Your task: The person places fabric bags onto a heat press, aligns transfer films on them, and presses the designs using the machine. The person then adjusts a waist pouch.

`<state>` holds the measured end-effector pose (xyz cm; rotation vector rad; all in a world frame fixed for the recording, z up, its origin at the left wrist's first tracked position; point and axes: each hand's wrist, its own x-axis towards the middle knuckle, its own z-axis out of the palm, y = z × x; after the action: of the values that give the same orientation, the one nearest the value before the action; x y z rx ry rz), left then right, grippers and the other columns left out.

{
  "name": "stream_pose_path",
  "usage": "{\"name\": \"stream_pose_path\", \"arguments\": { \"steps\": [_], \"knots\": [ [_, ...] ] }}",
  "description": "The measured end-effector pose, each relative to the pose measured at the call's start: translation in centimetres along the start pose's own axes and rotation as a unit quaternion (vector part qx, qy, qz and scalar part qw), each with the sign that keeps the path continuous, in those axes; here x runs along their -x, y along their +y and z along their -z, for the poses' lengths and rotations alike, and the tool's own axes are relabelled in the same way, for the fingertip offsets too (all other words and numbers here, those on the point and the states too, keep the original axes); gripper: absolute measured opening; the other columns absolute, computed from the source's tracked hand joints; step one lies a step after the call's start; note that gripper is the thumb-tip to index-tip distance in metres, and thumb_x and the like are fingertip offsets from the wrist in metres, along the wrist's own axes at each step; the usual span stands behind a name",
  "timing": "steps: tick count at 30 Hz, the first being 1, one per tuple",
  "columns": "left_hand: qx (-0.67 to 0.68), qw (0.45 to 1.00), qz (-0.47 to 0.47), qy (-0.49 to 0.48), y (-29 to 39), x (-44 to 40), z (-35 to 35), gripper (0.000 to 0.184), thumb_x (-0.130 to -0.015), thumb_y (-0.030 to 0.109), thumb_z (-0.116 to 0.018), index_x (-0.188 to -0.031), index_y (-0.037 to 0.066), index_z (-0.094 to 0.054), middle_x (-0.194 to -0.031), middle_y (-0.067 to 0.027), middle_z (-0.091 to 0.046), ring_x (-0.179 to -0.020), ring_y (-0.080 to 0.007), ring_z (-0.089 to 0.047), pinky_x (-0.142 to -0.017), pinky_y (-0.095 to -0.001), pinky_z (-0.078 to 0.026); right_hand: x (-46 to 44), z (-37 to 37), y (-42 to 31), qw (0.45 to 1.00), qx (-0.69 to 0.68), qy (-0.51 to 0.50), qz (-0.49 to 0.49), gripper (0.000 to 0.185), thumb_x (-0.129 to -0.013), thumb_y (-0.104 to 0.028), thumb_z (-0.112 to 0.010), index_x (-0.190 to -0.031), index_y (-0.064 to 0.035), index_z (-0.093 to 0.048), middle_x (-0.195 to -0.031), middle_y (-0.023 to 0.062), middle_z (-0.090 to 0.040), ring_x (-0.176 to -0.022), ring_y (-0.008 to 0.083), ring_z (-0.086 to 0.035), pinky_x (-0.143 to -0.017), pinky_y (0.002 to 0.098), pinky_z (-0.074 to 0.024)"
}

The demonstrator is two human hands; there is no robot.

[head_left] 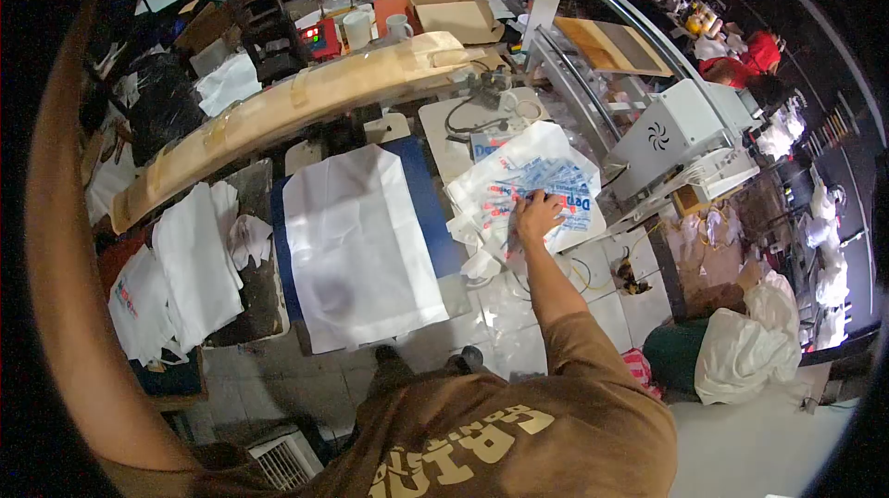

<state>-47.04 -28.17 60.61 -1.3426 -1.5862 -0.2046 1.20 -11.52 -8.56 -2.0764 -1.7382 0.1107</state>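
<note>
My right hand (539,215) rests on a pile of clear and white sheets with blue and red print (565,185), its fingers apart and bent against the top sheet. A plain white fabric piece (356,248) lies spread over a blue board (421,206), left of that hand. My left forearm (65,248) rises along the left edge of the view, and the left hand is out of frame.
White fabric pieces (190,266), one printed, lie at the left. A long taped board (287,113) runs behind the blue board. Two mugs (356,28) and an open cardboard box (454,16) stand farther back. A grey-white machine (653,141) stands at the right.
</note>
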Motion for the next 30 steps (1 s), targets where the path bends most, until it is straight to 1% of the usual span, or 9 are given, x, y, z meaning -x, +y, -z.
{"name": "stream_pose_path", "arguments": {
  "steps": [7, 9, 13, 15, 16, 19, 26, 28, 30],
  "knots": [
    [0.003, 1.000, -0.004, 0.002, 0.2, -1.0, -0.6, 0.083, -0.069, 0.061, -0.070, -0.131, 0.007, -0.056, -0.126, -0.0217, -0.060, -0.116, -0.0407, -0.055, -0.105, -0.0580, -0.038, -6.1, 1.7, 3.0, 0.993, -0.007, 0.016, 0.113, 0.074, -0.076, -0.045, -0.077, -0.138, -0.0130, -0.052, -0.146, 0.0197, -0.042, -0.136, 0.0424, -0.037, -0.107, 0.0718, -0.0210],
    [-0.001, 1.000, -0.005, 0.003, 0.3, -1.7, -1.0, 0.083, -0.069, 0.061, -0.070, -0.130, 0.007, -0.056, -0.126, -0.0217, -0.060, -0.116, -0.0406, -0.055, -0.105, -0.0579, -0.038, -9.4, 2.5, 6.3, 0.994, -0.038, -0.027, -0.097, 0.085, -0.070, -0.047, -0.083, -0.140, -0.0113, -0.049, -0.151, 0.0213, -0.037, -0.140, 0.0428, -0.032, -0.109, 0.0694, -0.0229],
    [-0.001, 1.000, 0.000, 0.003, 0.2, -2.2, -1.6, 0.082, -0.069, 0.060, -0.070, -0.130, 0.007, -0.056, -0.125, -0.0217, -0.060, -0.116, -0.0405, -0.056, -0.105, -0.0577, -0.038, -10.5, 4.7, 11.9, 0.976, 0.009, -0.111, -0.190, 0.093, -0.059, -0.046, -0.090, -0.135, -0.0092, -0.052, -0.140, 0.0243, -0.050, -0.129, 0.0408, -0.049, -0.101, 0.0562, -0.0419],
    [-0.002, 1.000, 0.004, 0.004, 0.2, -2.3, -1.6, 0.082, -0.069, 0.060, -0.070, -0.130, 0.007, -0.056, -0.125, -0.0217, -0.060, -0.115, -0.0405, -0.056, -0.105, -0.0576, -0.038, -10.8, 3.1, 15.0, 0.976, -0.179, -0.096, -0.074, 0.080, -0.055, -0.039, -0.094, -0.120, -0.0071, -0.062, -0.119, 0.0230, -0.064, -0.112, 0.0376, -0.062, -0.093, 0.0448, -0.0495],
    [-0.002, 1.000, 0.005, 0.005, 0.2, -2.4, -1.6, 0.082, -0.069, 0.060, -0.070, -0.130, 0.007, -0.056, -0.125, -0.0217, -0.061, -0.115, -0.0405, -0.056, -0.105, -0.0575, -0.039, -10.1, 1.8, 15.8, 0.985, -0.155, 0.054, -0.049, 0.058, -0.059, -0.033, -0.092, -0.104, -0.0057, -0.067, -0.095, 0.0188, -0.071, -0.093, 0.0339, -0.069, -0.081, 0.0413, -0.0531],
    [-0.003, 1.000, 0.003, 0.005, 0.7, -2.7, -2.0, 0.081, -0.069, 0.059, -0.070, -0.129, 0.007, -0.057, -0.124, -0.0217, -0.061, -0.115, -0.0404, -0.056, -0.105, -0.0574, -0.039, -10.7, 1.9, 17.0, 0.978, -0.198, 0.062, -0.029, 0.043, -0.067, -0.032, -0.087, -0.093, -0.0032, -0.071, -0.083, 0.0179, -0.072, -0.081, 0.0355, -0.070, -0.076, 0.0441, -0.0533],
    [-0.004, 1.000, 0.008, 0.005, 0.7, -2.0, -2.2, 0.080, -0.069, 0.058, -0.070, -0.129, 0.007, -0.057, -0.124, -0.0218, -0.061, -0.114, -0.0403, -0.057, -0.104, -0.0570, -0.039, -10.2, 6.0, 16.1, 0.987, -0.135, 0.070, 0.051, 0.021, -0.085, -0.025, -0.071, -0.082, -0.0042, -0.072, -0.084, 0.0158, -0.072, -0.077, 0.0371, -0.069, -0.071, 0.0465, -0.0527],
    [-0.001, 1.000, 0.010, 0.004, 0.6, -1.8, -2.2, 0.079, -0.069, 0.058, -0.070, -0.128, 0.007, -0.057, -0.123, -0.0218, -0.061, -0.114, -0.0402, -0.057, -0.104, -0.0569, -0.039, -10.7, 5.8, 16.1, 0.933, -0.089, 0.281, 0.204, 0.017, -0.090, -0.019, -0.067, -0.090, -0.0031, -0.071, -0.085, 0.0202, -0.069, -0.076, 0.0383, -0.066, -0.068, 0.0426, -0.0501],
    [-0.002, 1.000, 0.008, 0.005, 0.5, -1.4, -2.0, 0.079, -0.069, 0.058, -0.070, -0.128, 0.007, -0.057, -0.123, -0.0218, -0.062, -0.114, -0.0402, -0.057, -0.104, -0.0568, -0.040, -10.6, 7.6, 14.0, 0.944, -0.122, 0.236, 0.198, 0.015, -0.092, -0.017, -0.065, -0.094, -0.0027, -0.069, -0.088, 0.0215, -0.068, -0.077, 0.0384, -0.066, -0.070, 0.0436, -0.0503]
  ]
}}
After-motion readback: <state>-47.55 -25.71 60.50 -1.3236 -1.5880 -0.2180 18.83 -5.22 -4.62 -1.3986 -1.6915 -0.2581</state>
